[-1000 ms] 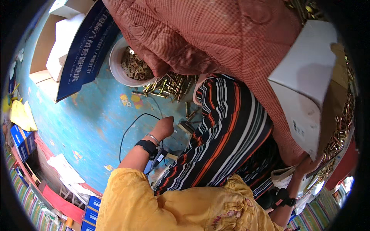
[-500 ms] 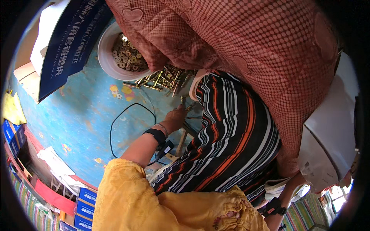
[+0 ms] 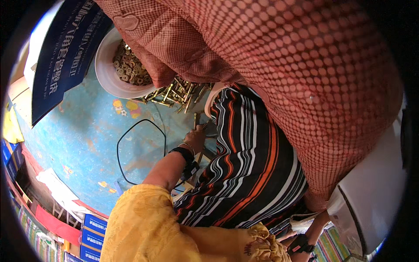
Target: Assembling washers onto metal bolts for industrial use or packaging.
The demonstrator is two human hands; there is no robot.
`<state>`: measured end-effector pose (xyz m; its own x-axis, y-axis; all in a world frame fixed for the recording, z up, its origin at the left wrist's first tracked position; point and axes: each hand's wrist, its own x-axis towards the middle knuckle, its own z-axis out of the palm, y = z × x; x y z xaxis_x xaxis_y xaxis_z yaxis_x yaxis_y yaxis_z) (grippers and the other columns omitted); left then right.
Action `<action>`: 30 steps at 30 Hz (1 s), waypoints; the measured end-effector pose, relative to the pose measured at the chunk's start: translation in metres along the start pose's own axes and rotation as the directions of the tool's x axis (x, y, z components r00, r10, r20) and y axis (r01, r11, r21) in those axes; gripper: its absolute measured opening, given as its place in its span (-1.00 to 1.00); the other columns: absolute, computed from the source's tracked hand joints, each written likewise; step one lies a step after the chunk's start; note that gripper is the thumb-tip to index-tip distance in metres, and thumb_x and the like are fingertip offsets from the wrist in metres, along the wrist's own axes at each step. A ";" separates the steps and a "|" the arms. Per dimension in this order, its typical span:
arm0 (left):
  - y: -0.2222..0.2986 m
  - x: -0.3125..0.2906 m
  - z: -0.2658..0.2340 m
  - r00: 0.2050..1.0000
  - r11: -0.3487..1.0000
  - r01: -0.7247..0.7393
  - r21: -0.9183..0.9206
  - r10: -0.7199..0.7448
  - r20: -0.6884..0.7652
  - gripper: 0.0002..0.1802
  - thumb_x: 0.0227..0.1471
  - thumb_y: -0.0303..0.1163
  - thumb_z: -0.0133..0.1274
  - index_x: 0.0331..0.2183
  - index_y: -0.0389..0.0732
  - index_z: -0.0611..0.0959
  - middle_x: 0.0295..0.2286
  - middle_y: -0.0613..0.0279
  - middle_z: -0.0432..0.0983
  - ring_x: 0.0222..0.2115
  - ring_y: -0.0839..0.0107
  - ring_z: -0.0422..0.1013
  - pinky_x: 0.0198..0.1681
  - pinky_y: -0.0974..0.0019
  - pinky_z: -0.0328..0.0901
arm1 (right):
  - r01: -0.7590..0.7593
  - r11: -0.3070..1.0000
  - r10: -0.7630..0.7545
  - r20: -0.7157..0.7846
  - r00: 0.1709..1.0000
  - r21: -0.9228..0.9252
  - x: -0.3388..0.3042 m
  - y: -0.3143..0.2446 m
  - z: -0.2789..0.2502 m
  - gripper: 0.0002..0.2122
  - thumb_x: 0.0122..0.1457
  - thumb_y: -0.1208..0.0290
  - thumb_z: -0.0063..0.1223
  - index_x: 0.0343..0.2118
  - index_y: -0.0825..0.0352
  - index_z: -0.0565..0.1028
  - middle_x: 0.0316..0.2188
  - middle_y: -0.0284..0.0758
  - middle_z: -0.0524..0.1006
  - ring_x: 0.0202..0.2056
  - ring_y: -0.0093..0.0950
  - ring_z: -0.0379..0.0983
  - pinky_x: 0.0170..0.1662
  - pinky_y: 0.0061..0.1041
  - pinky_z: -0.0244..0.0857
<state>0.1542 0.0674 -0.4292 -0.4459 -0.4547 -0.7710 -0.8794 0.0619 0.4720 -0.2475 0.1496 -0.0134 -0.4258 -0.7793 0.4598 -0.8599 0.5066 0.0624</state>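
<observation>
My left hand (image 3: 194, 139) is closed around a small brass-coloured bolt (image 3: 196, 119), whose end stands up past the fingers. It is beside the striped cloth (image 3: 248, 161), over the blue table (image 3: 83, 153). Beyond it lies a heap of similar long bolts (image 3: 179, 94). Left of the heap, a white tub (image 3: 104, 72) holds many washers (image 3: 129, 70). My right hand (image 3: 322, 218) is at the lower right, next to a white bag-like thing (image 3: 302, 223) and the edge of the red cloth. Its fingers are mostly hidden.
A red patterned cloth (image 3: 279, 56) covers the upper right and overlaps the bolts. A black cable (image 3: 118, 159) loops across the table. Blue cartons (image 3: 65, 56) stand at the upper left, with smaller blue boxes (image 3: 93, 236) at the lower left. A white carton (image 3: 371, 187) stands right.
The view has shifted, so the tub and bolts appear farther left. My left hand still holds the bolt, which shows more above the fingers. My right hand stays by the white bag-like thing.
</observation>
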 end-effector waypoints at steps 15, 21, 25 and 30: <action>-0.021 -0.018 -0.022 0.962 0.988 0.137 0.071 -0.115 -0.249 -0.66 -0.16 -0.46 0.08 -0.23 -0.22 0.50 -0.32 0.09 0.35 -0.31 0.15 0.41 -0.37 0.19 0.38 | -0.037 0.999 0.037 0.002 0.999 -0.034 -0.009 0.009 -0.009 -0.71 0.11 0.44 -0.16 -0.13 0.45 0.38 -0.22 -0.16 0.46 -0.20 -0.31 0.39 -0.07 -0.39 0.21; -0.021 0.002 -0.039 0.913 0.942 0.326 -0.076 -0.335 -0.232 -0.72 -0.13 -0.49 0.06 -0.27 -0.23 0.44 -0.33 0.05 0.43 -0.28 0.13 0.44 -0.33 0.18 0.41 | -0.047 0.999 0.047 0.008 0.999 -0.027 -0.012 0.009 -0.006 -0.71 0.11 0.44 -0.16 -0.13 0.45 0.38 -0.22 -0.16 0.46 -0.20 -0.31 0.38 -0.07 -0.39 0.21; -0.015 0.004 -0.036 0.894 0.933 0.347 -0.099 -0.361 -0.267 -0.79 -0.10 -0.49 0.02 -0.33 -0.23 0.40 -0.36 0.04 0.46 -0.30 0.10 0.45 -0.31 0.14 0.40 | -0.053 0.997 0.053 0.004 0.999 -0.049 -0.014 0.010 -0.011 -0.71 0.12 0.44 -0.17 -0.13 0.45 0.38 -0.22 -0.16 0.46 -0.20 -0.31 0.38 -0.07 -0.39 0.21; -0.023 0.012 -0.022 0.869 0.919 0.359 -0.162 -0.392 -0.303 -0.79 -0.10 -0.51 0.01 -0.32 -0.22 0.42 -0.35 0.02 0.47 -0.29 0.10 0.45 -0.30 0.13 0.39 | -0.057 0.998 0.057 0.003 0.998 -0.028 -0.014 0.006 -0.009 -0.72 0.12 0.43 -0.17 -0.13 0.45 0.38 -0.21 -0.17 0.46 -0.20 -0.31 0.38 -0.07 -0.38 0.21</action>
<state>0.1729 0.0409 -0.4398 0.0083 -0.6883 -0.7253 -0.9413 -0.2502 0.2267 -0.2445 0.1667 -0.0116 -0.4750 -0.7501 0.4602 -0.8259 0.5604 0.0610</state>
